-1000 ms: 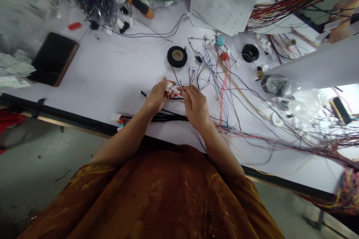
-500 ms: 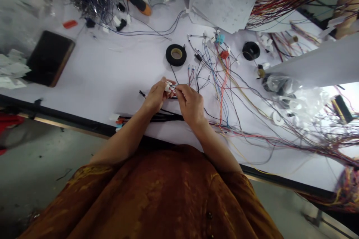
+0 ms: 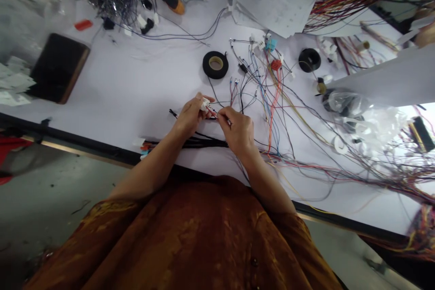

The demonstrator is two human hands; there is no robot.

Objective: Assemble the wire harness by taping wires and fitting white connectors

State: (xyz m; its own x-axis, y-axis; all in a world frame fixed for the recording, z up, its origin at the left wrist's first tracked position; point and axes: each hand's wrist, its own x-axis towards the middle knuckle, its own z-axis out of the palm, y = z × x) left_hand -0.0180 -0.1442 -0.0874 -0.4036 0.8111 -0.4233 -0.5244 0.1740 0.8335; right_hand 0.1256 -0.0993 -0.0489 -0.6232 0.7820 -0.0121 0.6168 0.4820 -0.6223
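Observation:
My left hand (image 3: 190, 117) is closed around a white plastic connector (image 3: 205, 104), with thin wires coming out of its right side. Just to the right, my right hand (image 3: 238, 130) pinches a thin wire (image 3: 217, 114) between thumb and fingertips, a little apart from the connector. Its tip is too small to make out. Below both hands a black-wrapped wire bundle (image 3: 204, 142) runs along the table edge. Beyond them lies a roll of black tape (image 3: 215, 65). Loose wires with metal terminals (image 3: 234, 82) lie past my right hand.
Blue (image 3: 271, 44) and red (image 3: 276, 65) connectors sit among spread wires at the right. A second black tape roll (image 3: 309, 60), papers (image 3: 275, 0), a screwdriver (image 3: 171, 1) and a dark box (image 3: 59, 68) lie farther out. A person's hand (image 3: 426, 36) shows at the far right.
My right hand has drawn back slightly to the right, away from the connector. My left hand keeps its grip on the connector. The view has shifted a little.

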